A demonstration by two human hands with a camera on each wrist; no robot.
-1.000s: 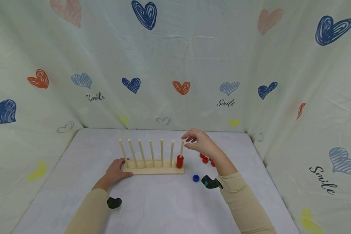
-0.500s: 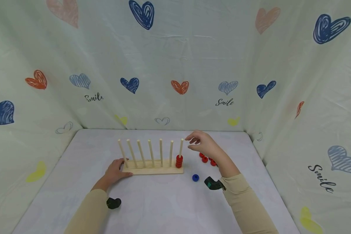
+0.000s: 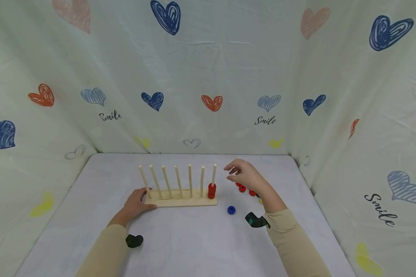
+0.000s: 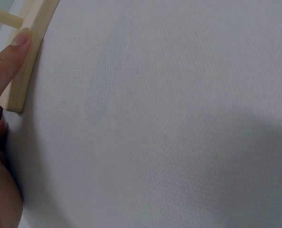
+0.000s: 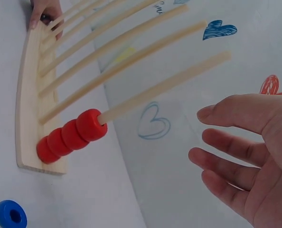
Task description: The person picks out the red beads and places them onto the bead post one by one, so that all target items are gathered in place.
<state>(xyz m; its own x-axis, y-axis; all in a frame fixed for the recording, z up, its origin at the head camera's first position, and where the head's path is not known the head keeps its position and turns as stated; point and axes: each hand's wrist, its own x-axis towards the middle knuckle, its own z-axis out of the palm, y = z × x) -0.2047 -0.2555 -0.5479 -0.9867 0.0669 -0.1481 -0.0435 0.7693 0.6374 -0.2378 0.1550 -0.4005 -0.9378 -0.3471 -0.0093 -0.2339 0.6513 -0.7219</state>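
A wooden peg stand (image 3: 185,202) with a row of several upright pegs stands on the table. My left hand (image 3: 135,202) grips its left end, thumb along the front edge of the base (image 4: 34,52) and fingers round behind. Several red beads (image 5: 72,135) are stacked at the bottom of the rightmost peg (image 3: 214,174); the other pegs carry none. To the right of that peg's top, my right hand (image 3: 245,175) is raised with fingers loosely bent and parted, nothing between them. In the right wrist view the fingertips (image 5: 206,112) are apart from the peg.
A blue bead (image 3: 231,210) lies on the table right of the stand's front corner. Several loose red beads (image 3: 242,189) lie behind the right forearm, with a bit of a yellow one (image 3: 261,201) showing beside it. A heart-printed curtain (image 3: 208,77) surrounds the table.
My right hand has drawn away from the rightmost peg, moving right and slightly down, and part of a yellow bead has come into view. The left hand keeps its grip on the stand.
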